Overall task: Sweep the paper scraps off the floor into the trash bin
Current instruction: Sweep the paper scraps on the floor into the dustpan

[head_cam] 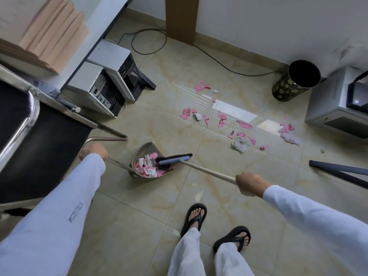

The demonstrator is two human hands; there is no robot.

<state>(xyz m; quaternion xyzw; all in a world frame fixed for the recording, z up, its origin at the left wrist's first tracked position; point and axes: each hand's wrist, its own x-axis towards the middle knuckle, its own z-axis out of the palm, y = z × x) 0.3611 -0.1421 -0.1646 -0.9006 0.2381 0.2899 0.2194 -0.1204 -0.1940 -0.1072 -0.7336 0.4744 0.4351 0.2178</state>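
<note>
Pale marbled tile floor [151, 208], seen from above. A black chair [39, 146] with a metal frame stands at left, and two computer towers [103, 84] stand beyond it under a desk. The trash bin [292, 82], a dark cylinder with a pale floral pattern, stands open-mouthed and upright near the far wall at right, well apart from the dustpan. The broom [211, 172] slants across the centre. Its wooden handle is gripped in the closed fist of the right hand [250, 185], and its black and blue head [174, 158] rests at the mouth of the dustpan. The metal dustpan [145, 148] sits on the floor, its thin handle [119, 165] held by the left hand [94, 151], whose fingers curl round the upper end. Pink and white paper scraps [147, 168] lie heaped inside the pan. Further pink scraps [244, 124] and crumpled white paper [240, 144] lie scattered on the tiles between pan and bin.
</note>
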